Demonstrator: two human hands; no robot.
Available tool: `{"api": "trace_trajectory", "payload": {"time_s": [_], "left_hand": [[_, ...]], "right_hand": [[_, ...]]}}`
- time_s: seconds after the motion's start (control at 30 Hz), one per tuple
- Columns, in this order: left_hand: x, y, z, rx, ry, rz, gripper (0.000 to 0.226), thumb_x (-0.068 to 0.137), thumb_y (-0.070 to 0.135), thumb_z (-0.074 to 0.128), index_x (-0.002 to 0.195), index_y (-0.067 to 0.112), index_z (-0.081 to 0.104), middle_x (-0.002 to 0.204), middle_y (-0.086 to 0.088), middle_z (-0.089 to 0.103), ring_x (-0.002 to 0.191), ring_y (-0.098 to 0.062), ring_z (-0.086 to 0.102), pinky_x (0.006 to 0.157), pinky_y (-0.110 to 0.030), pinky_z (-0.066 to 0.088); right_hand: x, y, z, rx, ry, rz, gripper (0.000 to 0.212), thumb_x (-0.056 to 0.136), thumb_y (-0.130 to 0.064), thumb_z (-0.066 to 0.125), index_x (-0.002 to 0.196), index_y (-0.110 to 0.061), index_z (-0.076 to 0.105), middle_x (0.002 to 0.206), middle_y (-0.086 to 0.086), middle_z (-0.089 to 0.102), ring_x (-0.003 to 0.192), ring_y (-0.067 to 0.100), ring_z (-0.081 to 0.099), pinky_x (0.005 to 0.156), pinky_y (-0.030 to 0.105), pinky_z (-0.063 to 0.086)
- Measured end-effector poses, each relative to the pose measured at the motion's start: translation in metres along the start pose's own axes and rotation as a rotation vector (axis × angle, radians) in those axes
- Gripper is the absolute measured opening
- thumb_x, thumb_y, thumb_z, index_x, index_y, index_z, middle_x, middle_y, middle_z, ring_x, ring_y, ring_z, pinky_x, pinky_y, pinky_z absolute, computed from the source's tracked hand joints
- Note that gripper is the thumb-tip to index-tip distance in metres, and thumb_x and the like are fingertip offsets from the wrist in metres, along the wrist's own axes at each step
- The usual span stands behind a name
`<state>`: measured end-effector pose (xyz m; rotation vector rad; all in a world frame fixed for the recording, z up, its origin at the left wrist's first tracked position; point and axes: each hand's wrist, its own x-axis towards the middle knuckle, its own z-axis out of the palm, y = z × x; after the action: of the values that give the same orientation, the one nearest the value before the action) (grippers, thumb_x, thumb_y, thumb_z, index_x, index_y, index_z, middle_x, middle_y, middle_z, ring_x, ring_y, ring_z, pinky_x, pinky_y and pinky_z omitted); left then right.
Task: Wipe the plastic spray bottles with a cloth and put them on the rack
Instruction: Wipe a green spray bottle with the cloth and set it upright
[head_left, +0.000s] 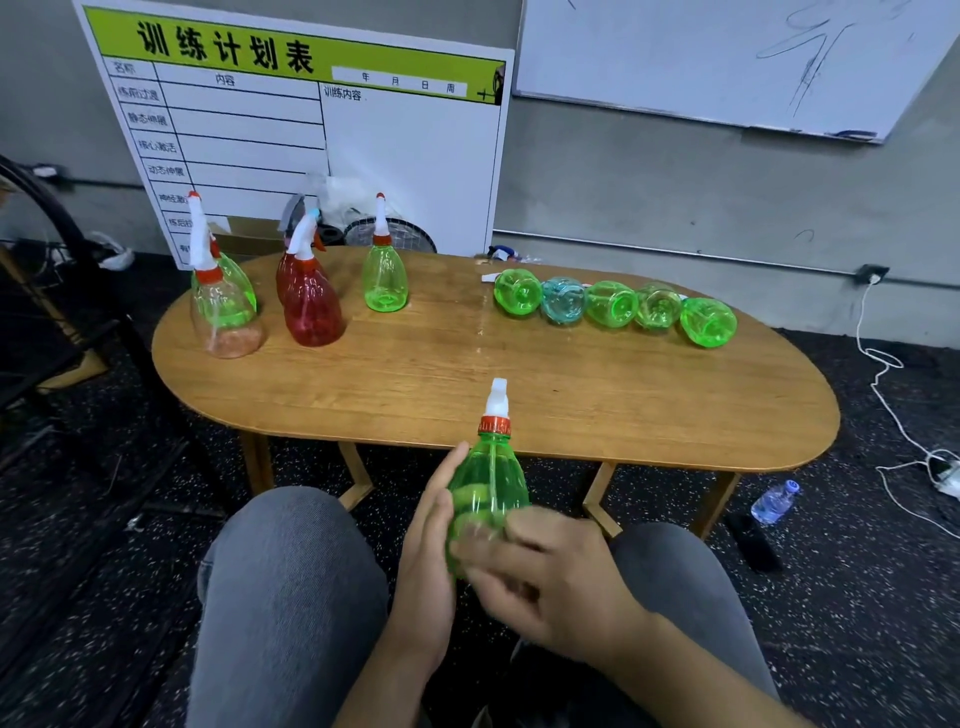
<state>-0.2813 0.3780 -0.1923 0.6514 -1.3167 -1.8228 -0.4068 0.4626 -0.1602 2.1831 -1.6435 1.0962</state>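
I hold a green spray bottle (485, 478) with a red collar and white nozzle upright over my lap, just in front of the wooden table (441, 384). My left hand (428, 551) cups its left side. My right hand (545, 577) wraps its lower part, blurred; no cloth shows in it. Several bottles lie on their sides in a row (613, 306) at the table's right. Upright at the left stand a clear bottle (226, 312), a red one (311, 306) and a green one (384, 280), with others behind them.
A planning board (311, 130) leans on the wall behind the table. A black frame (62, 270) stands at the left. A water bottle (774, 501), a white cable and a power strip (945, 478) lie on the floor to the right. My knees flank the bottle.
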Motion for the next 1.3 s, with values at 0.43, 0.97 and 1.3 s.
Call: {"api": "trace_trajectory", "payload": {"time_s": [0.43, 0.97, 1.3], "left_hand": [[0.001, -0.002, 0.003, 0.082, 0.020, 0.050, 0.044, 0.109, 0.046, 0.038, 0.148, 0.037, 0.056, 0.145, 0.011, 0.065, 0.136, -0.016, 0.062, 0.109, -0.044, 0.051], [0.002, 0.000, 0.002, 0.039, 0.021, 0.047, 0.054, 0.110, 0.044, 0.022, 0.148, 0.028, 0.057, 0.130, 0.001, 0.075, 0.123, -0.019, 0.071, 0.096, -0.030, 0.059], [0.004, -0.002, 0.002, 0.005, 0.078, 0.015, 0.042, 0.111, 0.044, 0.037, 0.145, 0.035, 0.060, 0.137, 0.006, 0.071, 0.128, -0.019, 0.068, 0.102, -0.042, 0.056]], "right_hand": [[0.040, 0.031, 0.002, -0.004, 0.127, 0.353, 0.033, 0.106, -0.047, 0.050, 0.118, -0.034, 0.078, 0.072, -0.017, 0.053, 0.057, 0.007, 0.052, 0.050, 0.018, 0.038], [0.017, 0.011, -0.001, -0.050, 0.064, 0.061, 0.021, 0.103, -0.030, 0.066, 0.114, -0.022, 0.081, 0.082, -0.012, 0.054, 0.066, 0.000, 0.047, 0.063, 0.009, 0.035], [0.031, 0.017, 0.013, 0.026, 0.211, 0.320, 0.025, 0.104, -0.036, 0.059, 0.119, -0.027, 0.078, 0.076, -0.019, 0.045, 0.059, 0.001, 0.044, 0.052, 0.014, 0.036]]}}
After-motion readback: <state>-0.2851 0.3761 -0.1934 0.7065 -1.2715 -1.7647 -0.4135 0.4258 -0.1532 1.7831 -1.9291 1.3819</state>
